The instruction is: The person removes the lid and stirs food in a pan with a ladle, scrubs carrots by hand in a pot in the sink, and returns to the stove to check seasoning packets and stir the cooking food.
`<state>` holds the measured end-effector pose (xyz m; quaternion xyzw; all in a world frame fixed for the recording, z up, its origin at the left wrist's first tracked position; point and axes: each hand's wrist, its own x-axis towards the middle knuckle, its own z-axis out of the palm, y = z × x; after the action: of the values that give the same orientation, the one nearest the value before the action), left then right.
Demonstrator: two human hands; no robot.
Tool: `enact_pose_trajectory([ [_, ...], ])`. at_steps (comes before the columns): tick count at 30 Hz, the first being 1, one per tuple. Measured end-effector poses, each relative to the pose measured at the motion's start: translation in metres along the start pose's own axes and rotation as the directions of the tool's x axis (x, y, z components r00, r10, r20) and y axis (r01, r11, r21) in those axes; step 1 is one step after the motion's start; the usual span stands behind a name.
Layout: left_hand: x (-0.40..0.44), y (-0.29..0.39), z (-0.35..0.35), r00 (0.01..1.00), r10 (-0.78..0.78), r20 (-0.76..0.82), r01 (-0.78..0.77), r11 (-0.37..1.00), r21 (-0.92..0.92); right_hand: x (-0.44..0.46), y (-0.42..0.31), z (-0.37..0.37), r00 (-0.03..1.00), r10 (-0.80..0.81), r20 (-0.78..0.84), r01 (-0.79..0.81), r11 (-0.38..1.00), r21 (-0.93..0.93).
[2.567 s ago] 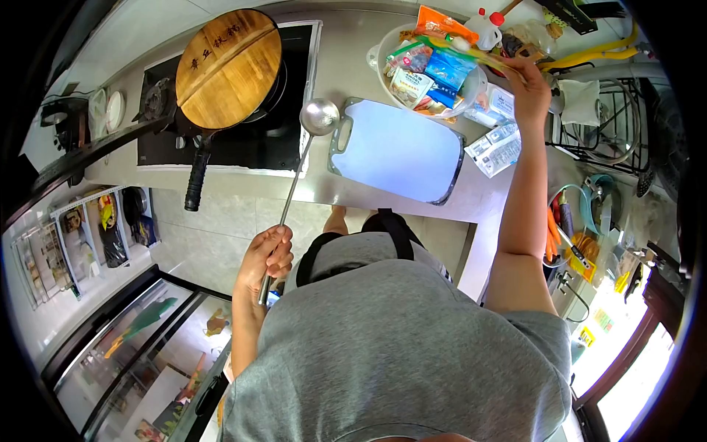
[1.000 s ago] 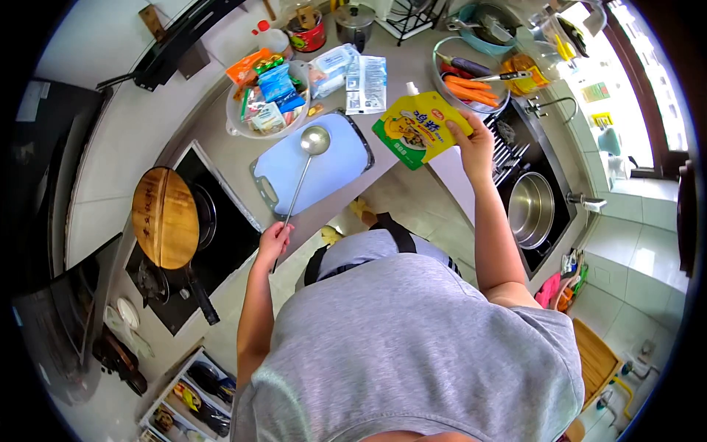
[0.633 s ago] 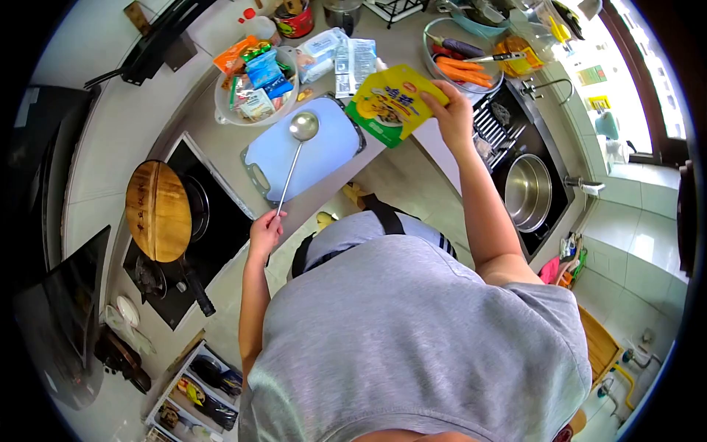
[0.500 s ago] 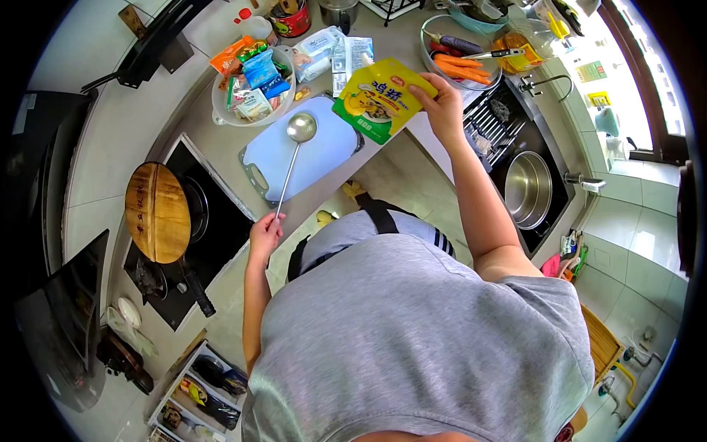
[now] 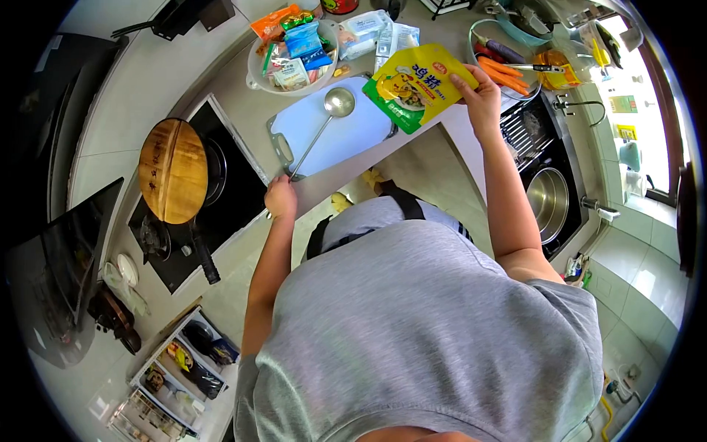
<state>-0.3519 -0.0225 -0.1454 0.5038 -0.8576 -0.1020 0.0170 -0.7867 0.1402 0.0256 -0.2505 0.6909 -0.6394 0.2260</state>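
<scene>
My left hand (image 5: 280,197) is closed around the handle of a metal ladle (image 5: 339,102), whose bowl is over the blue cutting board (image 5: 317,140). In my right hand (image 5: 480,97) is a yellow and green pouch (image 5: 417,85), pinched at its upper right edge. The pouch is in front of the board's right end and covers part of a white packet (image 5: 401,37). Beyond the board stands a clear tub (image 5: 258,68) full of colourful packets.
A wok with a wooden lid (image 5: 173,171) is on the black stove at the left, its handle towards me. Carrots (image 5: 502,74) lie in a basket at the back right. A steel pot (image 5: 547,202) sits in the sink.
The pouch came from the tub side over to the right, then back towards the board in my right hand. The ladle is now over the board, still in my left hand. The view has turned.
</scene>
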Motion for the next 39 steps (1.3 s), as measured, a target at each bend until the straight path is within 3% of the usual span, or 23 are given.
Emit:
enact_pose_trajectory([
  [1, 0.0, 0.001, 0.0, 0.998, 0.061, -0.008, -0.06, 0.995, 0.085, -0.002, -0.004, 0.0, 1.0, 0.003, -0.006, -0.003, 1.0, 0.0],
  [8, 0.005, 0.001, 0.013, 0.999, 0.043, -0.02, -0.041, 0.994, 0.101, -0.016, -0.024, -0.004, 0.996, 0.081, -0.037, -0.073, 0.98, 0.184],
  [14, 0.0, 0.013, -0.007, 0.999, -0.026, -0.028, 0.024, 0.998, -0.059, -0.024, -0.021, -0.011, 0.996, 0.078, -0.035, -0.068, 0.972, 0.223],
  [20, 0.006, 0.033, -0.03, 0.993, 0.094, -0.064, -0.097, 0.994, -0.043, -0.026, -0.027, -0.004, 0.998, 0.055, -0.014, -0.05, 0.97, 0.238],
  [22, 0.014, 0.052, -0.037, 0.969, 0.133, -0.207, -0.157, 0.983, -0.1, -0.029, -0.035, 0.002, 0.999, 0.05, 0.011, -0.051, 0.968, 0.245],
  [24, 0.03, 0.08, -0.045, 0.997, 0.062, 0.042, -0.024, 0.797, -0.603, -0.032, -0.042, 0.006, 0.998, 0.045, 0.042, -0.054, 0.967, 0.25],
  [26, 0.045, 0.128, -0.07, 0.925, 0.157, 0.346, 0.275, 0.351, -0.895, -0.034, -0.047, 0.012, 0.992, 0.04, 0.122, -0.074, 0.954, 0.289],
  [28, 0.055, 0.166, -0.104, 0.719, 0.448, 0.531, 0.644, -0.143, -0.751, -0.038, -0.058, 0.023, 0.991, 0.033, 0.133, -0.075, 0.942, 0.326],
  [30, 0.062, 0.192, -0.108, 0.674, 0.602, 0.428, 0.699, -0.332, -0.633, -0.04, -0.064, 0.03, 0.99, 0.025, 0.138, -0.074, 0.928, 0.364],
  [33, 0.065, 0.2, -0.118, 0.776, 0.514, 0.366, 0.607, -0.452, -0.653, -0.04, -0.066, 0.028, 0.993, 0.007, 0.116, -0.046, 0.941, 0.335],
  [39, 0.049, 0.197, -0.152, 0.922, 0.218, 0.321, 0.384, -0.387, -0.839, -0.041, -0.058, 0.028, 0.992, 0.063, 0.106, -0.093, 0.946, 0.312],
])
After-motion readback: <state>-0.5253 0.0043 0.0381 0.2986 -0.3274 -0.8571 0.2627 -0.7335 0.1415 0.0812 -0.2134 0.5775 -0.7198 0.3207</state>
